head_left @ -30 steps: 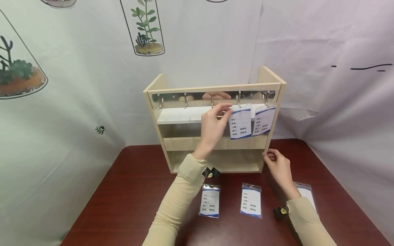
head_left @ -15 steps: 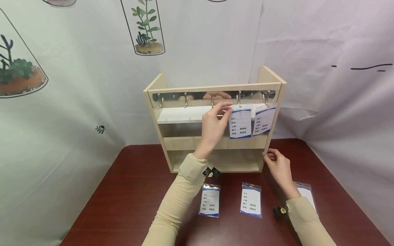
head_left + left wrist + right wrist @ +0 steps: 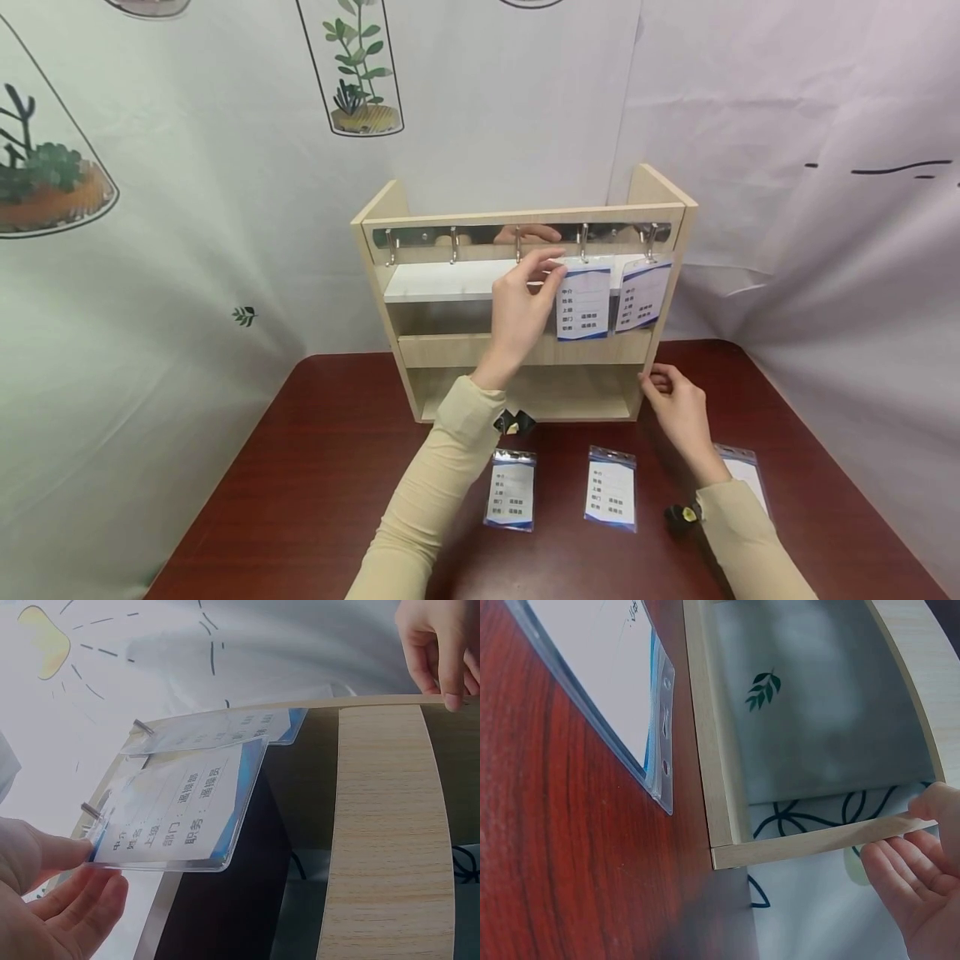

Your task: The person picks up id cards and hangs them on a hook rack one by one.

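Left hand [image 3: 519,312]: your thumb and fingers pinch the badge [image 3: 585,304] by its upper corner.
Badge position: on the wooden rack [image 3: 442,352], at the fourth hook [image 3: 583,240] from left, beside a hung badge [image 3: 643,293].
Right hand [image 3: 681,410]: you grip the rack's side edge.
Tabletop [image 3: 330,483]: three more badges [image 3: 611,490].

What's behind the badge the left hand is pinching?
In the head view, white shelf shows beside the badge, wooden crossboard below it. The section directly behind is covered; can't tell what's there.
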`<state>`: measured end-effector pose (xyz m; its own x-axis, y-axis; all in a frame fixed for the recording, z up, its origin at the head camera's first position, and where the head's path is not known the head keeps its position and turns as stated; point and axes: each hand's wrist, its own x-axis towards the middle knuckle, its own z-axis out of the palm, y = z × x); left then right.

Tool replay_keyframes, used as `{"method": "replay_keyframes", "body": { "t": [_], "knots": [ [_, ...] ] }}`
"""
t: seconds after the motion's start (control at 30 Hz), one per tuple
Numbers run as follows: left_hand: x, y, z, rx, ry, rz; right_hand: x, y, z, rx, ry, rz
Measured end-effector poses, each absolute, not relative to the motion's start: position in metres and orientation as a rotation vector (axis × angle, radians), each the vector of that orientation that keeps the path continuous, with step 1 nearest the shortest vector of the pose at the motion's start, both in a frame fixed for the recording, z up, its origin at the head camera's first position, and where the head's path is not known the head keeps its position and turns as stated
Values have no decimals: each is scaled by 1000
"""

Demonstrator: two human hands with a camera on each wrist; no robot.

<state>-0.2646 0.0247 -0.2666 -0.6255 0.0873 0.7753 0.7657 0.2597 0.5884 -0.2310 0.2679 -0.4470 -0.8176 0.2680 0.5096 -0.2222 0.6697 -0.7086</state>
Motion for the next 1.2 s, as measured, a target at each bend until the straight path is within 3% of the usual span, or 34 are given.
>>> {"method": "replay_keyframes", "body": {
  "t": [1.2],
  "knots": [
    [-254,-28,-306,-766,-2009,-1276,-229,269,-443,-30,-2303,1072]
  ]
}}
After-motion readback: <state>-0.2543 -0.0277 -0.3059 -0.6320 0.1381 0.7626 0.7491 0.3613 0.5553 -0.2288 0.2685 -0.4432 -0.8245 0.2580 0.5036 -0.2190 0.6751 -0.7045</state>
